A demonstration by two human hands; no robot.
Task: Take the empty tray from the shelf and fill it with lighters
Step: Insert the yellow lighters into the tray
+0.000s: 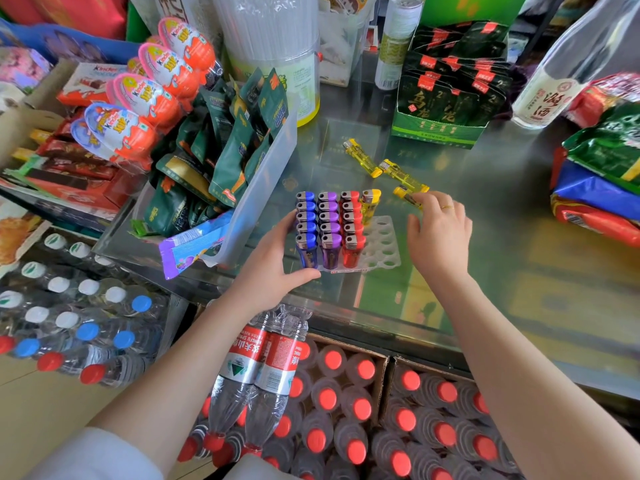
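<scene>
On the glass counter, the left hand [273,258] steadies the light tray [382,252], spread open; the right hand [438,233] pinches a small, slick yellow lighter [408,195] by its body.

We see bright, even daylight glaring off the glass counter [485,216]; wide-angle bending and motion blur smear the edges.

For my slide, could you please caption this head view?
Left hand steadies the tray while right hand picks up a yellow lighter.
</scene>
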